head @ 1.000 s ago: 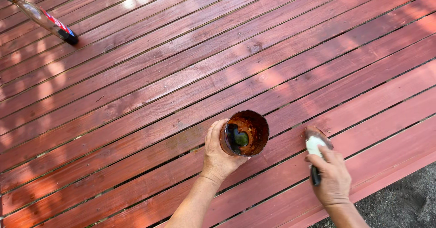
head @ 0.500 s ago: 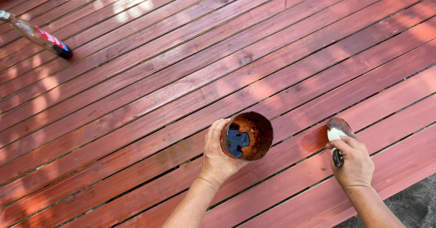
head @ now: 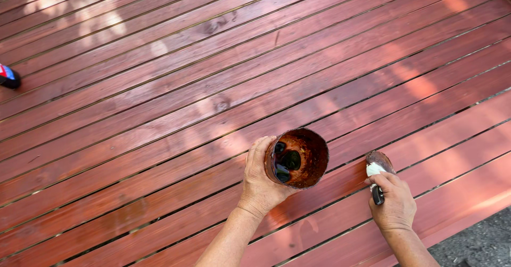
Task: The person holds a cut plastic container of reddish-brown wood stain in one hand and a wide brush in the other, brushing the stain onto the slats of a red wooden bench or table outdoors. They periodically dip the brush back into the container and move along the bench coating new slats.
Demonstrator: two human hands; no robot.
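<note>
Your left hand [head: 261, 179] is wrapped around the side of a round, stain-smeared can [head: 296, 158], its inside coated rust-brown with a little dark liquid pooled at the bottom; the grip there is closed on the can's wall, holding it tilted just above the red-brown wooden deck boards [head: 213, 75]. Your right hand [head: 394, 203] is closed around the dark handle of a small paintbrush [head: 377, 167], whose stained bristle head is pressed onto a board just beside the can (the pale band under the bristles is the part that shows best).

Compared with a second ago, the brush has moved: your right hand has slid up and away along the same board, and the can has tipped so that you now look further into it. Your view has also drifted, so the red-and-blue object [head: 9, 77] far off at the left edge is now nearly cut off. I judge this to be a stroke in progress, with stain being worked along the board while the can is kept close at hand. The grey ground [head: 479, 243] at the lower right sits just past the deck's edge.
</note>
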